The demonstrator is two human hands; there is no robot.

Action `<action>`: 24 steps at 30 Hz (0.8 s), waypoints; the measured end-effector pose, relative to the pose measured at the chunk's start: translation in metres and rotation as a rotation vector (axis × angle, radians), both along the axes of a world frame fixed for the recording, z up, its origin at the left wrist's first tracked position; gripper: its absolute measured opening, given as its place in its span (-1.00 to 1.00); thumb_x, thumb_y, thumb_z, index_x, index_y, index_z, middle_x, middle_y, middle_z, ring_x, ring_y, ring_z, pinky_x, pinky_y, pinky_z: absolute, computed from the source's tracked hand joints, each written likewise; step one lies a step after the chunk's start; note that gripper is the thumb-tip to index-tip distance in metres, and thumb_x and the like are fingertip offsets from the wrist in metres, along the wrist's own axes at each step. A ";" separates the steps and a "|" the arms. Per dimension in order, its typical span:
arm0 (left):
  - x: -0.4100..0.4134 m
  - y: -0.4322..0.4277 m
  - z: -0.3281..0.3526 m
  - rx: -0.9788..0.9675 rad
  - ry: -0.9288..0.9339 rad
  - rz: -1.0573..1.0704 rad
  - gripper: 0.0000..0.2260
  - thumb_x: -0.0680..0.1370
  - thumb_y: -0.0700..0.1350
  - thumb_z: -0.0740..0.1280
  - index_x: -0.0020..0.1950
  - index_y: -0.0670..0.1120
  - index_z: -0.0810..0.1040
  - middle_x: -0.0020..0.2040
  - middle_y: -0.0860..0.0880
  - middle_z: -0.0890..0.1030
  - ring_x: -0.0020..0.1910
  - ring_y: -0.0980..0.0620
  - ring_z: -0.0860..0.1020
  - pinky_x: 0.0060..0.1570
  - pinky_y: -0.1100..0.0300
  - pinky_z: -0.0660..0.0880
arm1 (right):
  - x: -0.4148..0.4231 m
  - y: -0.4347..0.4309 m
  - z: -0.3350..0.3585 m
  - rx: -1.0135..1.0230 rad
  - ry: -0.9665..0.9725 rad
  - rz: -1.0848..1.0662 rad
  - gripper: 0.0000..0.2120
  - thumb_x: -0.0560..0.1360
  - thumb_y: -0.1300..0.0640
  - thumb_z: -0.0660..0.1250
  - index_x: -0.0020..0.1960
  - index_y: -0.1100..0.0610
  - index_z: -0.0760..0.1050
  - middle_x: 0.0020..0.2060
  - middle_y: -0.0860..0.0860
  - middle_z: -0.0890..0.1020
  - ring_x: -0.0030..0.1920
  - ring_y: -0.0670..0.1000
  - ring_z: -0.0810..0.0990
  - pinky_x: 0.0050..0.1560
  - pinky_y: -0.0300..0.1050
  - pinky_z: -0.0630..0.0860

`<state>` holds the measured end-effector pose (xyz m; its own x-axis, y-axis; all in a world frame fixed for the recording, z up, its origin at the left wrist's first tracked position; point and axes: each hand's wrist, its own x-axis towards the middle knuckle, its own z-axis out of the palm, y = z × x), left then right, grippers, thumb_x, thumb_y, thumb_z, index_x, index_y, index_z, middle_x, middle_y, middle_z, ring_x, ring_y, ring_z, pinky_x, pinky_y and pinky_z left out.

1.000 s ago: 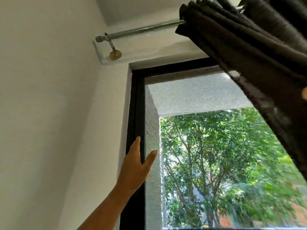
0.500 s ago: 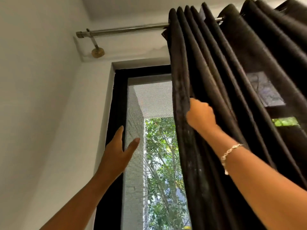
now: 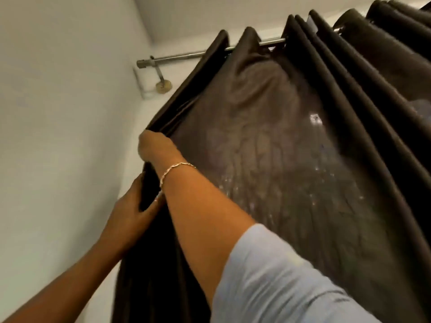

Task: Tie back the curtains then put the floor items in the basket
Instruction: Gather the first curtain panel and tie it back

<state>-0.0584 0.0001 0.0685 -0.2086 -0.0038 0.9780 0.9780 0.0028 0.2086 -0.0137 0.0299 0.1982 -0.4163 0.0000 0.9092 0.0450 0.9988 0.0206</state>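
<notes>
Our right hand (image 3: 155, 148) clutches the leading edge of the curtain (image 3: 268, 141), close to the wall (image 3: 58, 113). Our left hand (image 3: 130, 206) curls round that edge just below. The curtain hangs from the rod (image 3: 177, 57).

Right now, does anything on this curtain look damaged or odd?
Yes. The curtain shows pale specks and one bright spot mid-panel, where light seems to come through: possibly pinholes or wear, though blur prevents certainty. The rod looks straight.

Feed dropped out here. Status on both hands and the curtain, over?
Left hand grips curtain edge, low. Right hand grips same edge, above. Curtain spread along rod, untied. No obstruction in view.
</notes>
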 end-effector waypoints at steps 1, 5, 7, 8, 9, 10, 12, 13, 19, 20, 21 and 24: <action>-0.004 -0.004 -0.001 0.020 -0.016 -0.004 -0.44 0.54 0.01 0.29 0.48 -0.03 0.17 0.40 -0.15 0.39 0.34 -0.19 0.40 0.20 0.01 0.34 | -0.012 -0.012 -0.001 0.001 -0.058 0.039 -0.66 0.57 0.30 0.05 0.31 0.26 0.37 0.30 0.23 0.44 0.26 0.23 0.44 0.20 0.02 0.40; -0.015 -0.020 -0.005 0.087 -0.033 0.012 -0.37 0.43 0.11 0.30 0.45 -0.05 0.24 0.34 -0.14 0.46 0.31 -0.19 0.43 0.13 0.07 0.33 | -0.033 -0.024 -0.009 0.044 -0.222 0.058 -0.63 0.60 0.23 0.07 0.39 0.28 0.28 0.37 0.21 0.36 0.36 0.20 0.35 0.31 -0.02 0.31; -0.016 -0.022 -0.007 0.083 -0.072 0.030 -0.35 0.45 0.13 0.36 0.45 -0.06 0.24 0.36 -0.12 0.44 0.33 -0.15 0.41 0.21 0.06 0.33 | -0.022 -0.013 -0.014 0.043 -0.245 0.105 -0.54 0.62 0.06 0.08 0.43 0.30 0.20 0.43 0.19 0.29 0.42 0.17 0.27 0.35 -0.07 0.22; -0.016 -0.022 -0.007 0.075 -0.091 0.029 -0.37 0.46 0.08 0.38 0.45 -0.08 0.25 0.36 -0.12 0.44 0.32 -0.14 0.42 0.21 0.07 0.34 | -0.012 -0.005 -0.016 0.009 -0.226 0.151 -0.50 0.61 -0.04 0.08 0.40 0.30 0.25 0.41 0.18 0.32 0.41 0.16 0.29 0.33 -0.08 0.25; -0.015 -0.020 -0.006 0.063 -0.105 0.021 -0.39 0.47 0.03 0.37 0.45 -0.09 0.26 0.35 -0.12 0.45 0.30 -0.13 0.43 0.20 0.09 0.34 | -0.001 0.005 -0.016 -0.031 -0.179 0.187 -0.51 0.59 -0.10 0.08 0.30 0.27 0.37 0.34 0.18 0.42 0.36 0.18 0.35 0.26 -0.08 0.31; -0.012 -0.018 -0.007 0.054 -0.114 0.009 -0.42 0.48 -0.02 0.37 0.44 -0.11 0.26 0.34 -0.12 0.46 0.29 -0.12 0.44 0.21 0.09 0.35 | 0.011 0.016 -0.015 -0.058 -0.111 0.193 -0.55 0.58 -0.12 0.08 0.14 0.23 0.47 0.22 0.18 0.50 0.30 0.19 0.42 0.16 -0.08 0.36; -0.006 -0.014 -0.006 0.052 -0.122 -0.026 -0.47 0.49 -0.09 0.36 0.42 -0.13 0.29 0.30 -0.12 0.49 0.23 -0.11 0.48 0.22 0.07 0.40 | 0.038 0.041 -0.013 -0.070 0.081 0.095 -0.64 0.57 -0.08 0.13 0.02 0.21 0.49 0.11 0.19 0.56 0.20 0.21 0.49 0.06 -0.08 0.41; -0.002 -0.011 -0.007 0.053 -0.129 -0.052 -0.51 0.49 -0.11 0.35 0.39 -0.13 0.32 0.25 -0.11 0.52 0.17 -0.09 0.51 0.18 0.07 0.42 | 0.054 0.055 -0.014 -0.069 0.188 0.022 -0.68 0.56 -0.03 0.16 0.08 0.21 0.50 0.12 0.20 0.56 0.19 0.22 0.50 0.07 -0.08 0.42; 0.021 -0.001 -0.001 0.059 -0.234 -0.252 -0.74 0.48 -0.11 0.35 0.16 -0.05 0.47 0.03 -0.08 0.61 -0.01 -0.09 0.59 0.11 -0.09 0.51 | 0.127 0.111 -0.030 -0.047 0.604 -0.244 -0.64 0.51 0.04 0.25 0.24 0.19 0.42 0.22 0.20 0.45 0.25 0.23 0.39 0.18 0.04 0.39; 0.023 0.000 0.001 0.057 -0.243 -0.256 -0.77 0.48 -0.11 0.35 0.13 -0.05 0.48 0.00 -0.09 0.61 -0.03 -0.09 0.60 0.09 -0.10 0.52 | 0.132 0.115 -0.031 -0.087 0.583 -0.284 -0.55 0.50 -0.04 0.27 0.28 0.20 0.37 0.27 0.21 0.39 0.30 0.24 0.34 0.22 0.11 0.37; 0.025 0.001 0.002 0.056 -0.251 -0.244 -0.77 0.47 -0.13 0.35 0.11 -0.07 0.49 -0.01 -0.10 0.61 -0.04 -0.11 0.60 0.07 -0.11 0.53 | 0.135 0.117 -0.032 -0.148 0.537 -0.297 -0.44 0.47 -0.14 0.28 0.31 0.21 0.32 0.31 0.22 0.35 0.33 0.24 0.30 0.25 0.16 0.35; 0.028 0.003 0.005 0.044 -0.279 -0.193 -0.77 0.46 -0.21 0.34 0.11 -0.15 0.50 0.00 -0.18 0.61 -0.04 -0.18 0.59 0.07 -0.15 0.52 | 0.131 0.117 -0.041 -0.340 0.336 -0.238 -0.08 0.35 -0.30 0.34 0.44 0.26 0.12 0.39 0.24 0.27 0.39 0.26 0.26 0.31 0.21 0.32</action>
<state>-0.0301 0.0031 0.0731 -0.4687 0.0205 0.8831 0.8651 -0.1917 0.4636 0.1170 0.1470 0.1569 -0.0546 0.3773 0.9245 0.2194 0.9078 -0.3575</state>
